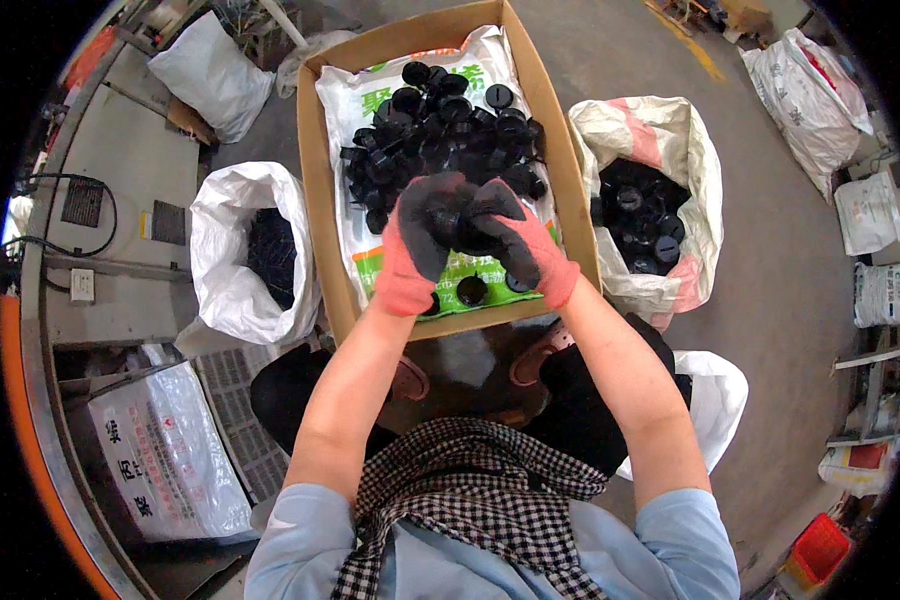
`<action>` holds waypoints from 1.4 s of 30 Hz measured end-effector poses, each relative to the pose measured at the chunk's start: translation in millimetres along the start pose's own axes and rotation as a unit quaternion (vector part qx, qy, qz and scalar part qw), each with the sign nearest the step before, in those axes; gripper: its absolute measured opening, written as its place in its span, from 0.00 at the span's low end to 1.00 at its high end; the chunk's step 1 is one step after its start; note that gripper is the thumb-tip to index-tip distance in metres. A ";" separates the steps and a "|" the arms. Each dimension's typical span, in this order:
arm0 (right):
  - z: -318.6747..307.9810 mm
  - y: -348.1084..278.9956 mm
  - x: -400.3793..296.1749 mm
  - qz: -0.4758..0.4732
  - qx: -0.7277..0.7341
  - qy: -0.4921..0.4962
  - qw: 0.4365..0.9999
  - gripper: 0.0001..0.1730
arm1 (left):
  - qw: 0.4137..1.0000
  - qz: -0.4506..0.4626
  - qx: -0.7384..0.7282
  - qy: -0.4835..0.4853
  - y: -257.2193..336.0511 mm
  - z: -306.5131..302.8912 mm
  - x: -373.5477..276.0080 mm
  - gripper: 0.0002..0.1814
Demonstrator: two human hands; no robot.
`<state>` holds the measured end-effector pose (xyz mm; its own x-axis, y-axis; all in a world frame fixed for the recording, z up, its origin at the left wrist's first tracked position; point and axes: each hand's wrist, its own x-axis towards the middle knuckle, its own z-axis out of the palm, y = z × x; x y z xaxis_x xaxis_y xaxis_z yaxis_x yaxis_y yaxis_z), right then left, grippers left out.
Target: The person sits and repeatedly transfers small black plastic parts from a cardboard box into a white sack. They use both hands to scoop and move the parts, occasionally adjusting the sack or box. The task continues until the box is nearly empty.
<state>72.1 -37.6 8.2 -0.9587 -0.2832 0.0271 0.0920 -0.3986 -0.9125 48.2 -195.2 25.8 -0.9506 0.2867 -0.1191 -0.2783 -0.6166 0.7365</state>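
Note:
My left hand [418, 241] and my right hand [523, 238] meet over the near half of a cardboard box [321, 247]. Both wear red knit gloves with black-coated palms and fingers. Between the fingertips they grip a black plastic part [450, 217]; its outline blends into the dark gloves. Beyond them, a heap of round black plastic caps [450, 112] lies on a printed white-and-green plastic sack [337, 97] lining the box. A single round cap [472, 290] rests near the front wall, with others partly covered by my wrists.
Left of the box stands an open white woven sack [217, 255] holding small dark pieces. To the right, another woven sack [701, 180] contains black caps [641, 214]. A third white sack [724, 405] sits beside my right leg. Grey metal cabinets [139, 142] line the left side.

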 end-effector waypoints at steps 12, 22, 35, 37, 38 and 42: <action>-6.3 -9.7 -4.8 0.071 -0.551 0.109 0.824 0.33 | 0.562 -0.226 0.795 0.029 -55.5 -162.7 24.2 0.20; 2.0 -7.2 -9.6 0.040 -0.584 -0.049 0.810 0.32 | 0.547 -0.154 0.805 0.171 -79.7 -183.5 18.4 0.15; 8.7 -7.9 -5.6 -0.037 -0.237 0.079 0.967 0.33 | 0.832 0.244 0.467 0.171 -28.6 -48.3 7.5 0.11; -5.4 -6.8 -1.2 -0.025 -0.077 0.076 0.994 0.26 | 0.928 0.168 0.277 0.183 -19.4 -17.7 4.5 0.10; -11.5 -12.7 -1.8 0.040 0.014 0.054 0.998 0.24 | 0.969 0.106 0.156 0.160 -15.6 -19.2 8.1 0.10; -9.0 -23.5 -3.8 -0.075 -0.099 0.012 0.992 0.17 | 0.961 -0.079 -0.261 -0.052 -20.6 -63.9 12.0 0.14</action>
<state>71.2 -19.3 25.8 -0.9638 -0.2123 0.1612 -0.1045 -0.2552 -0.9612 33.8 -225.9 -33.4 -0.8793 0.4619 -0.1158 -0.4752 -0.8353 0.2766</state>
